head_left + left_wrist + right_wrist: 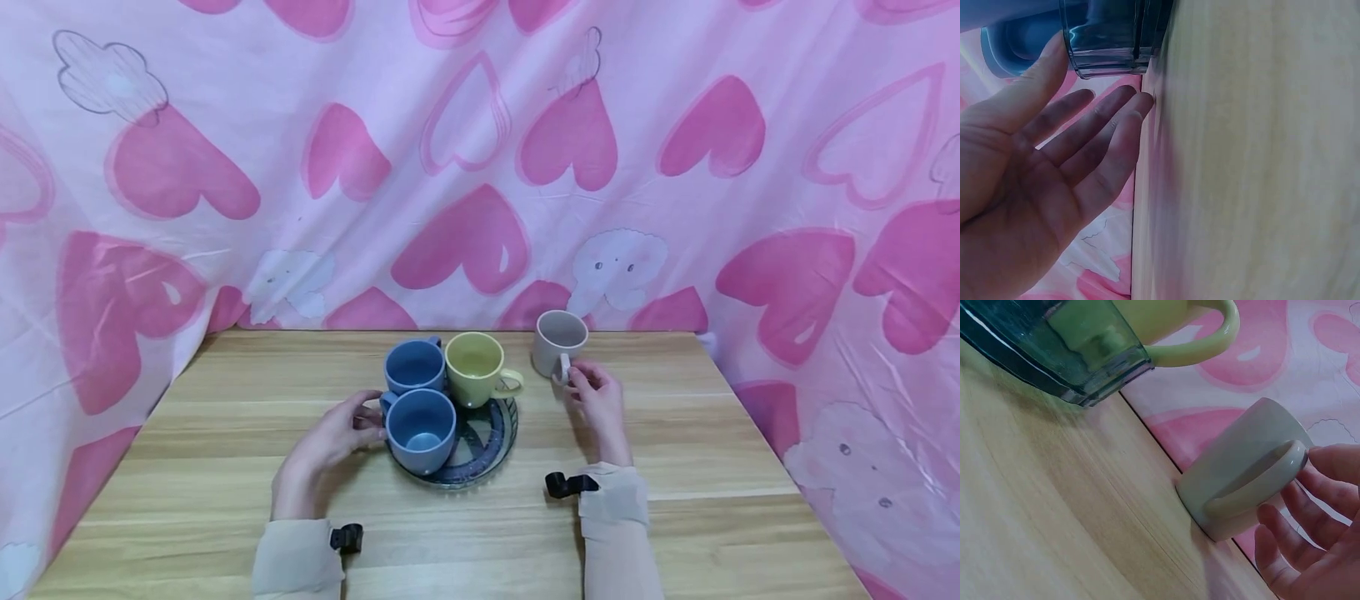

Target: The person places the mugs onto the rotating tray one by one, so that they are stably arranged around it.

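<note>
A dark glass plate point(491, 454) at the table's middle carries two blue cups, one near point(422, 429) and one far point(414, 365), and a yellow cup point(476, 367). My left hand point(363, 421) lies open beside the plate's left rim, fingers straight. Its thumb is against the near blue cup point(1010, 44) and its fingertips point(1141, 103) lie by the plate point(1110, 44). A pale grey cup point(558, 342) stands on the bare table right of the plate. My right hand point(581, 379) is at its handle point(1260, 481), fingers point(1329, 459) loosely bent and touching it, not wrapped round.
The wooden table point(675, 433) is backed and flanked by a pink sheet printed with hearts point(465, 242). Bare wood lies in front of the plate and at both sides. The yellow cup's handle point(1207, 344) points toward the grey cup.
</note>
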The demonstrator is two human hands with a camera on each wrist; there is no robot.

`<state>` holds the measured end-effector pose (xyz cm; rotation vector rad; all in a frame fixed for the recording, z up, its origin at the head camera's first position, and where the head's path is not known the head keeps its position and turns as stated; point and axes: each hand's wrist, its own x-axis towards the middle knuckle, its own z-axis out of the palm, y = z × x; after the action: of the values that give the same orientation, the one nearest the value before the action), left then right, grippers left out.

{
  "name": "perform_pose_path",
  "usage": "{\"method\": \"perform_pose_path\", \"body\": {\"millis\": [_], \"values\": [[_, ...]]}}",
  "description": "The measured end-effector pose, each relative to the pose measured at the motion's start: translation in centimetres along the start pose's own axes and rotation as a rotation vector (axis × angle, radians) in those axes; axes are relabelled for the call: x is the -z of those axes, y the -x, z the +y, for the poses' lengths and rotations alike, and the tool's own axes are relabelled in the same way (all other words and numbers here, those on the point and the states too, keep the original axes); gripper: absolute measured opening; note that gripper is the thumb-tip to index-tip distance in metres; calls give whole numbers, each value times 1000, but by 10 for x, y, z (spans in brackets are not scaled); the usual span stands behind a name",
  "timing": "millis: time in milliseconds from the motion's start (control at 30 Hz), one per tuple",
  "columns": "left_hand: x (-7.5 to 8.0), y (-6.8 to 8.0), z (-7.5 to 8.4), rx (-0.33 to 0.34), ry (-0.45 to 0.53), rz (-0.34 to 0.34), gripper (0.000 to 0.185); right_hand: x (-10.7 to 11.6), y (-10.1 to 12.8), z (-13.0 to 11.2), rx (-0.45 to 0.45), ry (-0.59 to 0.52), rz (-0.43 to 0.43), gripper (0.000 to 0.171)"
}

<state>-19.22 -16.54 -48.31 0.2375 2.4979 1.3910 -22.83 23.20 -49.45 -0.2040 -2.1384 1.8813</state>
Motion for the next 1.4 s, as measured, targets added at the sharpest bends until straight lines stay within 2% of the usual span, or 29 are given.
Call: {"method": "perform_pose_path", "body": {"millis": [233, 333, 467, 867, 1067, 1267, 1400], "values": [[0, 2, 1, -32, 52, -53, 65, -3, 1, 0, -37, 24, -87, 26], [0, 2, 0, -46, 61, -64, 66, -5, 0, 0, -15, 71, -126, 27], [0, 2, -1, -47, 53, -67, 68, -9, -1, 1, 7, 85, -131, 26], [-2, 2, 1, -76, 68, -99, 75, -13, 0, 2, -18, 148, -73, 21], [-3, 4, 2, -47, 69, -94, 76, -13, 3, -1, -26, 149, -47, 19], [-3, 5, 5, -16, 60, -81, 75, -15, 3, -3, 2, 214, 34, 12], [-2, 6, 6, 5, 63, -76, 71, -14, 2, -2, 29, 248, 90, 14]]}}
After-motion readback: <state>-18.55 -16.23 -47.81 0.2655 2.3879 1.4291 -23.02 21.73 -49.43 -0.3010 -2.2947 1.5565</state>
